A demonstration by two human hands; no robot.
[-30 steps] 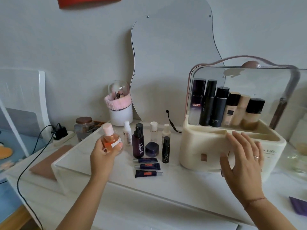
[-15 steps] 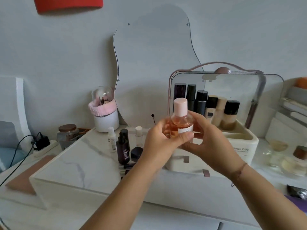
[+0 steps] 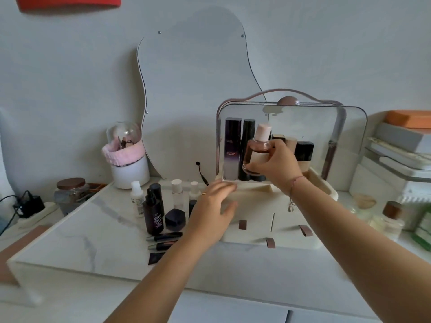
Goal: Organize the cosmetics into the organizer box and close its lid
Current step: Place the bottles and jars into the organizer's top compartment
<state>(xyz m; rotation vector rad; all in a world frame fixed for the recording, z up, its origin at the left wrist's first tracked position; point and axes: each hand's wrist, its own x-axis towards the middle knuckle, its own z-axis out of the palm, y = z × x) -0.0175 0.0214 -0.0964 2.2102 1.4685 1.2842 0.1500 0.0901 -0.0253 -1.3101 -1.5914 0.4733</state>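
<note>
The right hand (image 3: 277, 164) grips a pink bottle (image 3: 257, 152) round its belly, thumb at the front and fingers curled behind, the pale cap at twelve o'clock and leaning a touch toward one; the bottle sits over the open top of the cream organizer box (image 3: 254, 206), close in front of the row already standing there, and whether its base rests on anything cannot be told. Behind it at eleven o'clock stand two tall dark bottles (image 3: 232, 145), and at three o'clock of the hand a black-capped bottle (image 3: 304, 150) shows past the knuckles. The clear lid (image 3: 331, 131) stands raised at the back of the box. The left hand (image 3: 214, 210), blurred, is slack with fingers loosely spread and holds nothing, at the box's front left corner; contact with the box cannot be judged. At nine o'clock of that hand, on the marble tray (image 3: 81, 241), wait a dark pump bottle (image 3: 152, 213), a small white bottle (image 3: 137, 199), a dark jar (image 3: 176, 219), two clear white-capped bottles (image 3: 176, 194) and, toward seven o'clock, several dark tubes (image 3: 165, 236) lying flat. Further at ten o'clock stands a white cup with a pink band (image 3: 129, 169), and a wavy mirror (image 3: 193, 89) leans on the wall at twelve
</note>
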